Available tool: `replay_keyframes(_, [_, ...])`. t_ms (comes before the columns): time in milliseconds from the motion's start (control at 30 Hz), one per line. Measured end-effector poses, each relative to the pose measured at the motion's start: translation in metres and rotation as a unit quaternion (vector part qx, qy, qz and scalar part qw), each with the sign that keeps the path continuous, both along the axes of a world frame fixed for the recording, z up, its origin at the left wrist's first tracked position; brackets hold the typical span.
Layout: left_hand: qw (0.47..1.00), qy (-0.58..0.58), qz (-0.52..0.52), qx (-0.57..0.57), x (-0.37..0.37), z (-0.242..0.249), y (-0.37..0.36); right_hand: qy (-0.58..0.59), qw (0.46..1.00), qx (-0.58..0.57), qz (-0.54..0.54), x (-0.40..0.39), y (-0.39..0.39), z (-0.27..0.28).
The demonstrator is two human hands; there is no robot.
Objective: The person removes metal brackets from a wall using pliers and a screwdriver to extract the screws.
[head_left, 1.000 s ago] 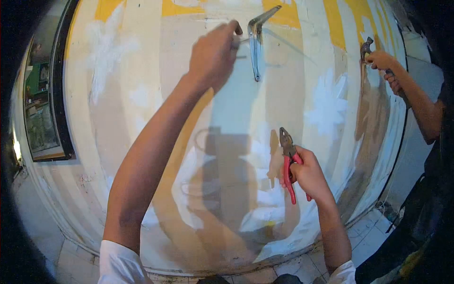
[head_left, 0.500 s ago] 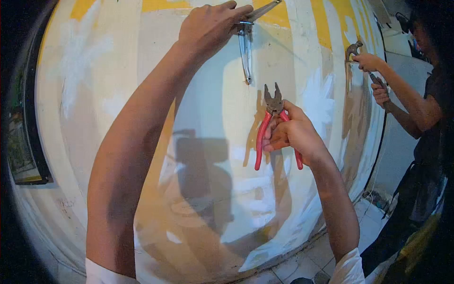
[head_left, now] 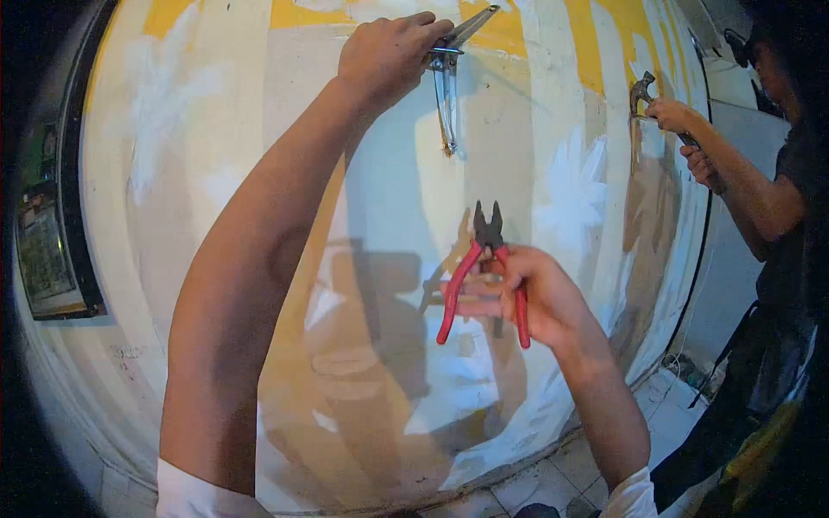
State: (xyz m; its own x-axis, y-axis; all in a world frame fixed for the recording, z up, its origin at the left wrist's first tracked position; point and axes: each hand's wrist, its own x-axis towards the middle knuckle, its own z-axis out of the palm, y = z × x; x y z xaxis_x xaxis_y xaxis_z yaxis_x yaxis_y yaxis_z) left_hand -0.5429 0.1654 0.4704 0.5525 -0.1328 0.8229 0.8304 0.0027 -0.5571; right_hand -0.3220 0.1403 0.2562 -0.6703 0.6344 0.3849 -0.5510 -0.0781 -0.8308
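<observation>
High on the wall, my left hand (head_left: 393, 56) is closed around the upper part of a metal bracket (head_left: 446, 104). One arm of the bracket runs down along the wall, and the other juts out to the upper right. Lower and to the right, my right hand (head_left: 544, 293) holds a pair of pliers (head_left: 490, 231) with red handles. The pliers' jaws point up and stand slightly apart. Some fingers of that hand stretch out behind the handles, and the pliers rest loosely against them, apart from the bracket.
The wall (head_left: 285, 406) is striped in cream, tan and yellow, with white patches. At the right, another person's hands grip a hammer (head_left: 641, 93) near the wall. A dark-framed panel (head_left: 65, 216) hangs at the left. Tiled floor (head_left: 553, 476) lies below.
My right hand has come down and slightly left with the pliers, its fingers straighter than before. My left hand stays on the bracket. The co-worker's hammer has shifted slightly.
</observation>
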Motion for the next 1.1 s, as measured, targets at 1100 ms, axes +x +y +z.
replay_keyframes(1100, [1.0,-0.003,-0.006,0.031,0.004,-0.007,-0.011,0.186,0.976,-0.029,-0.106,-0.006,-0.046,-0.037])
